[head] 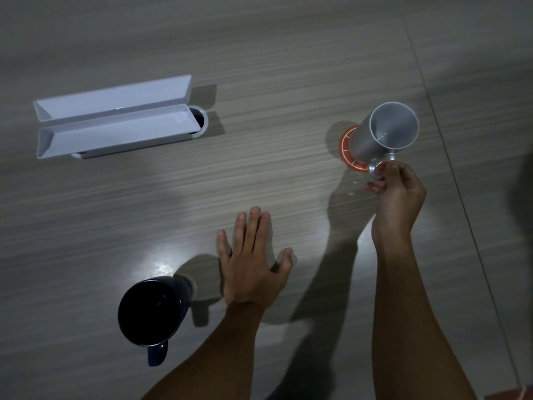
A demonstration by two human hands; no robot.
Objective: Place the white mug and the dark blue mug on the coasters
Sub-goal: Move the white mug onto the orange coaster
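Observation:
The white mug (380, 134) stands upright over an orange coaster (346, 142) at the right; whether it rests on the coaster or hovers just above it, I cannot tell. My right hand (396, 187) pinches its handle from the near side. The dark blue mug (150, 307) stands upright on the table at the lower left, handle toward me. My left hand (251, 261) lies flat and open on the table just right of the blue mug, not touching it. Only one coaster shows.
A white open box (115, 119) with two long flaps spread sits at the upper left, with a round white rim and dark opening (200, 119) at its right end. A seam in the wood-grain table (288, 67) runs diagonally down the right side.

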